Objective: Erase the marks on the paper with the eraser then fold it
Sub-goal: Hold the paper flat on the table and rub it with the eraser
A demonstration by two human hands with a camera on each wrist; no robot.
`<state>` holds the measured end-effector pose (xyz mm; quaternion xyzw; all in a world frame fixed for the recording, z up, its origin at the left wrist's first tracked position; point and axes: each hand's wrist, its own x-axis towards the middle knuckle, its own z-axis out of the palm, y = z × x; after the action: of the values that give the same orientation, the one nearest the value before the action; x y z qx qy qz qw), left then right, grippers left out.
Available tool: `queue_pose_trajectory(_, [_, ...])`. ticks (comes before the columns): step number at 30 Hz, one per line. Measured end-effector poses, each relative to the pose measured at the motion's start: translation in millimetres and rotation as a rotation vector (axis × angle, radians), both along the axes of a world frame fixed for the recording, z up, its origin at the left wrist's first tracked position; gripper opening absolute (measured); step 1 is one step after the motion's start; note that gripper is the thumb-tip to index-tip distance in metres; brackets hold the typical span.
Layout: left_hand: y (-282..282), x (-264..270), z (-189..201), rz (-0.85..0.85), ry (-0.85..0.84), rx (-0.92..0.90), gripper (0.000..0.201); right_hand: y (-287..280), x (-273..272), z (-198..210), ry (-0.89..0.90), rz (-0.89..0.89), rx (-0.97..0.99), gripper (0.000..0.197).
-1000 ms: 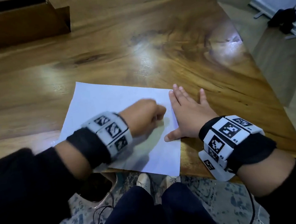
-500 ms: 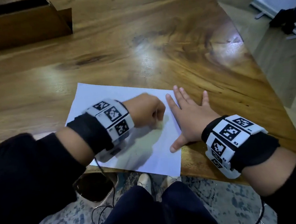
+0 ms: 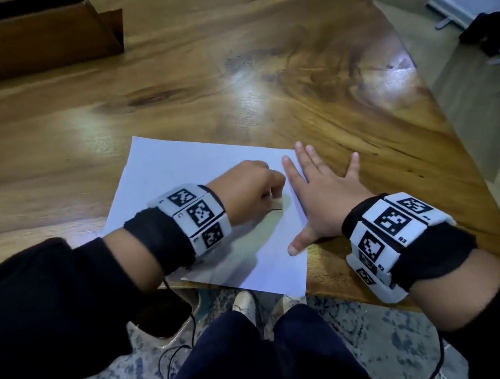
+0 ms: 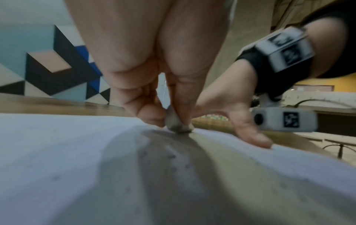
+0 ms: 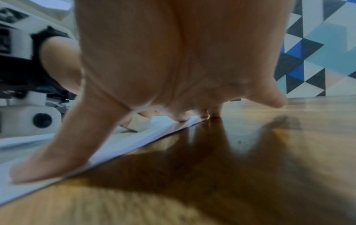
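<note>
A white sheet of paper point(image 3: 177, 176) lies flat near the front edge of the wooden table point(image 3: 233, 57), one corner hanging over it. My left hand point(image 3: 254, 186) pinches a small pale eraser point(image 3: 276, 204) and presses it down on the sheet's right half. The left wrist view shows the eraser point(image 4: 179, 124) squeezed between thumb and fingers, its tip on the paper point(image 4: 57, 159), with faint specks on the sheet. My right hand point(image 3: 322, 190) lies flat with spread fingers over the paper's right edge, thumb on the sheet. From the right wrist, the eraser point(image 5: 139, 123) shows behind the thumb.
A brown cardboard box point(image 3: 39, 35) stands at the table's far left. The table's right edge point(image 3: 432, 102) runs diagonally, with floor beyond. Below the front edge are my legs, a patterned rug point(image 3: 372, 343) and a cable.
My left hand with the eraser has slid back and forth over the right half of the paper. The right hand stays pressed flat on the paper's edge.
</note>
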<state>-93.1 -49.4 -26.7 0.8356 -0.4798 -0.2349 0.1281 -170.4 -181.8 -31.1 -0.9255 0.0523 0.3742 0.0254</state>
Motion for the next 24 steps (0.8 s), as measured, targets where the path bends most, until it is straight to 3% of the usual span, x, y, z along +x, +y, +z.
queue_pose_trajectory(3, [15.2, -15.4, -6.1, -0.029, 0.014, -0.047, 0.009, 0.2, -0.7, 1.0, 0.001, -0.004, 0.008, 0.149])
queue_pose_trajectory(8, [42.2, -33.9, -1.7, -0.169, 0.221, 0.07, 0.024, -0.3, -1.0, 0.4, -0.002, -0.002, 0.009, 0.15])
queue_pose_trajectory(13, [14.6, -16.1, -4.8, -0.033, 0.085, 0.013, 0.016, 1.6, -0.8, 1.3, -0.002, -0.005, -0.002, 0.149])
queue_pose_trajectory(19, [41.6, -37.0, -3.8, -0.189, 0.245, 0.078, 0.014, 0.3, -1.2, 0.8, -0.008, -0.006, 0.005, 0.15])
queue_pose_trajectory(24, [17.9, -20.0, -5.8, -0.101, 0.122, -0.017, 0.011, 1.1, -0.4, 1.0, 0.002, -0.006, 0.004, 0.15])
